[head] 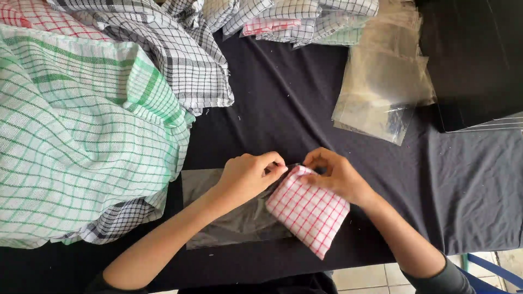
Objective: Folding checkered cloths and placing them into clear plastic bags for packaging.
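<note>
Pinching both hands' grip, left hand (248, 175) and right hand (335, 174), on folded red-checked cloth (308, 210), long axis diagonal toward lower right

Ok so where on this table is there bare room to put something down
Bare black cloth lies between the black-checked towel, the stack of clear bags and the hands. Another free patch sits right of the right hand, below the black board. The left side is crowded with the green-checked towel; the left hand holds the red-checked cloth.
</note>
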